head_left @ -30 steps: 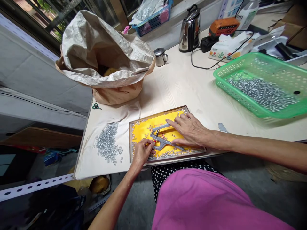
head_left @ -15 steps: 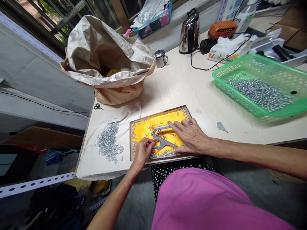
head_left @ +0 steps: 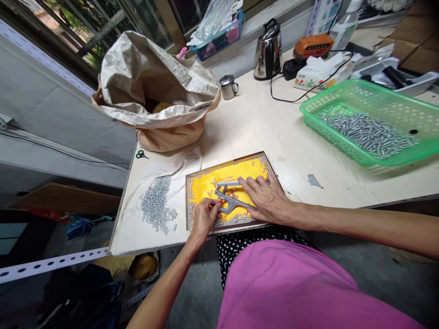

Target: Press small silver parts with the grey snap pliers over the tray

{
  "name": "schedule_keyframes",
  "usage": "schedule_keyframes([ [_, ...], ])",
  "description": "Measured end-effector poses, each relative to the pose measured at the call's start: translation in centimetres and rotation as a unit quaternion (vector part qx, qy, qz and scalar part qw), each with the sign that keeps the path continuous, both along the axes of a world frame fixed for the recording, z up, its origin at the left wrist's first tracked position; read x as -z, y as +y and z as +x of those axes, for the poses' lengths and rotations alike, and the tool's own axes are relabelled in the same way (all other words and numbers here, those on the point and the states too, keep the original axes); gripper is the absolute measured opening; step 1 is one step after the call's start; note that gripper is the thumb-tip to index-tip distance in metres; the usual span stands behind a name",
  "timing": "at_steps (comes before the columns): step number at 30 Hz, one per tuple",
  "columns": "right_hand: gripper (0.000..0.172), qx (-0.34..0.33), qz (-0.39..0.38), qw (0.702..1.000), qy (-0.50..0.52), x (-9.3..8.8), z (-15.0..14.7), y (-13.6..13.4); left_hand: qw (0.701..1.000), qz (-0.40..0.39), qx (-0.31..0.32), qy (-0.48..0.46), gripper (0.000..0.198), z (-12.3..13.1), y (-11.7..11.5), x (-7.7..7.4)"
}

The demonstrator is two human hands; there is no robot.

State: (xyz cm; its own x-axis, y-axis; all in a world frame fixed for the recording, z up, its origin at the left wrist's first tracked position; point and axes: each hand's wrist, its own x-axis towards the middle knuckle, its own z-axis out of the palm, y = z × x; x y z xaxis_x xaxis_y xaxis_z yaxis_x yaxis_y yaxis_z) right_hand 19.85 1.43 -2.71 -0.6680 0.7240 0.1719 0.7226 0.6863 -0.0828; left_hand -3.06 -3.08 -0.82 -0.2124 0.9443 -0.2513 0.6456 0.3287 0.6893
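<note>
My right hand is wrapped over the ends of a grey spring-loaded hand plier, its fingers on the upper handle and its thumb by the lower one. A dark coil spring shows between the two handles. At the plier's left end, my left hand pinches something small. A red bit shows by its fingertips, but the rest is hidden. Under both hands lies a shallow tray with a yellow bottom. Several small silvery metal pins are scattered in it, mostly along the edges.
Left of the tray, a heap of metal pins lies on a white cloth. Behind stand a large open woven sack, a lidded metal mug and a kettle. A green basket of pins is at right; small scissors lie left.
My right hand has moved slightly left and down at the plier's handles. My left hand keeps its pinch at almost the same spot. The whole view has shifted a little.
</note>
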Motion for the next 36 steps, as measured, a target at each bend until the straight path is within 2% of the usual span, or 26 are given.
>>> schedule_keyframes([
  [6,0.082,0.015,0.005,1.0,0.001,0.0,-0.4,-0.4,1.0,-0.001,0.003,0.014,0.017,-0.3,-0.1,0.6],
  [9,0.078,0.018,-0.007,1.0,-0.008,-0.1,-0.7,0.0,0.995,0.032,0.016,0.091,0.017,0.1,-0.6,0.2],
  [11,0.074,0.005,-0.011,1.0,0.003,-0.2,-0.9,0.4,0.973,0.113,0.042,0.197,0.026,0.8,-0.8,-0.4],
  [13,0.071,-0.022,-0.004,0.999,0.029,-0.3,-1.3,0.9,0.93,0.189,0.104,0.298,0.049,1.9,-0.5,-1.1],
  [15,0.069,-0.056,0.009,0.997,0.055,-0.4,-1.7,1.5,0.89,0.219,0.185,0.354,0.065,3.0,0.3,-1.6],
  [18,0.065,-0.082,0.034,0.994,0.064,-0.7,-2.3,2.2,0.864,0.214,0.261,0.375,0.064,4.0,2.2,-1.7],
  [21,0.058,-0.056,0.049,0.996,0.049,-1.1,-2.5,2.6,0.864,0.195,0.271,0.378,0.057,4.1,3.8,-1.8],
  [25,0.05,-0.028,0.073,0.997,0.019,-1.7,-2.3,3.4,0.871,0.17,0.256,0.383,0.051,4.2,4.6,-2.6],
  [28,0.042,-0.07,0.07,0.995,-0.025,-1.9,-1.9,4.4,0.88,0.134,0.249,0.381,0.033,4.6,5.0,-3.1],
  [31,0.04,-0.126,0.065,0.989,-0.05,-1.6,-1.3,5.5,0.888,0.093,0.252,0.374,0.018,5.1,5.3,-2.9],
  [33,0.038,-0.141,0.066,0.987,-0.046,-1.3,-0.9,6.0,0.891,0.082,0.252,0.37,0.019,5.3,5.4,-2.6],
  [36,0.028,-0.139,0.074,0.987,-0.006,-1.4,-0.2,6.3,0.894,0.119,0.248,0.354,0.036,5.4,5.3,-2.2],
])
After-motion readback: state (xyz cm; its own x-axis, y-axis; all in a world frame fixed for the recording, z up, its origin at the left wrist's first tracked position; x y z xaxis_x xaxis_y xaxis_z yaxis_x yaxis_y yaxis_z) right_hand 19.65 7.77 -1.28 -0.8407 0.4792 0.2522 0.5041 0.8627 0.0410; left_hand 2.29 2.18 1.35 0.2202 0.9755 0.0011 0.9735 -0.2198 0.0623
